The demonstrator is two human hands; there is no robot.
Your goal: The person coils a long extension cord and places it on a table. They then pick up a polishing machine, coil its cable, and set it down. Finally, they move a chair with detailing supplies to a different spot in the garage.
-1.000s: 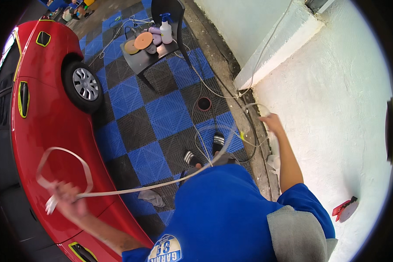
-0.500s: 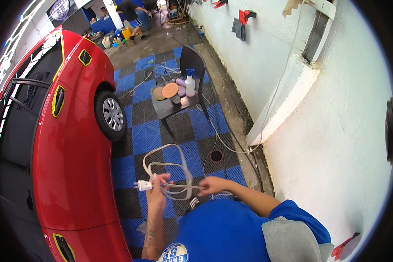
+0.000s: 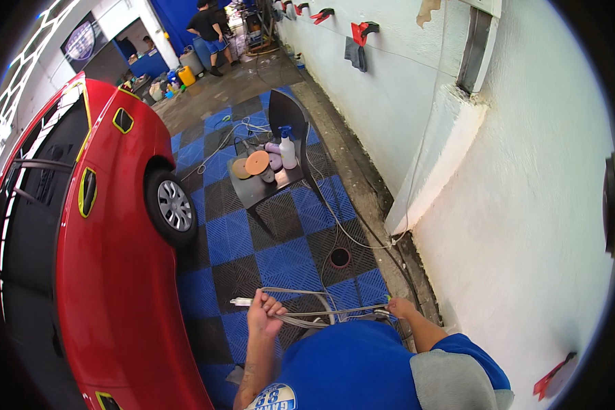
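We log, largest first: red car [image 3: 109, 273] at nine o'clock; black chair [image 3: 280, 157] at twelve; white cable [image 3: 321, 313], long axis nine-to-three, coils clenched in left hand [image 3: 265, 316], far end pinched by right hand [image 3: 398, 307].

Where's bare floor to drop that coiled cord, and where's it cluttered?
Free: the blue and black tiles between the red car and the round floor drain. Crowded: the black chair, its seat stacked with pads and bottles, and cables trailing along the wall. The left hand grips the cord; the right hand holds its far end.
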